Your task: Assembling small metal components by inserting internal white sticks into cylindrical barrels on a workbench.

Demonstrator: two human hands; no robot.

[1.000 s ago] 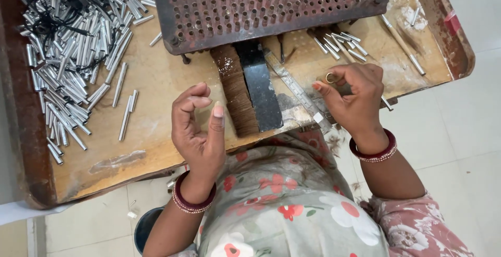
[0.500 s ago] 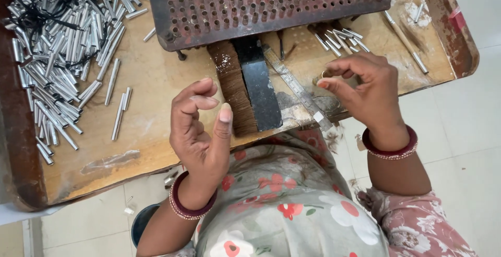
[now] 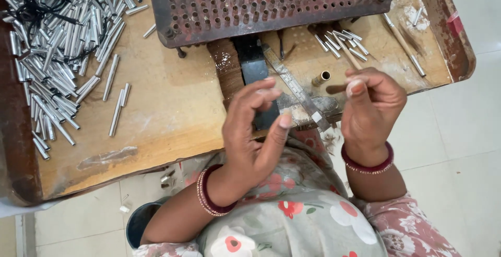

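My right hand [image 3: 371, 108] is raised over the table's front right edge. Its thumb and fingertips pinch a small dark stick [image 3: 335, 88] that points left. Just beyond the stick, a short brass tube [image 3: 323, 77] lies on the wooden table [image 3: 156, 121]. My left hand [image 3: 255, 131] hovers at the front edge near the middle with fingers spread and curled, and it holds nothing. Its fingertips are close to a dark metal block [image 3: 254, 69] and a slanted metal strip [image 3: 292, 82].
A rusty perforated metal plate [image 3: 271, 1] spans the back of the table. A big pile of silver tubes [image 3: 57, 53] with black wire fills the left side. Several more tubes [image 3: 342, 42] and a thin wooden stick [image 3: 402, 40] lie at the right. Tiled floor lies beyond the right edge.
My left hand has moved right, toward the right hand, with its fingers spread wider. My right hand has drawn slightly toward me, still pinching the stick.
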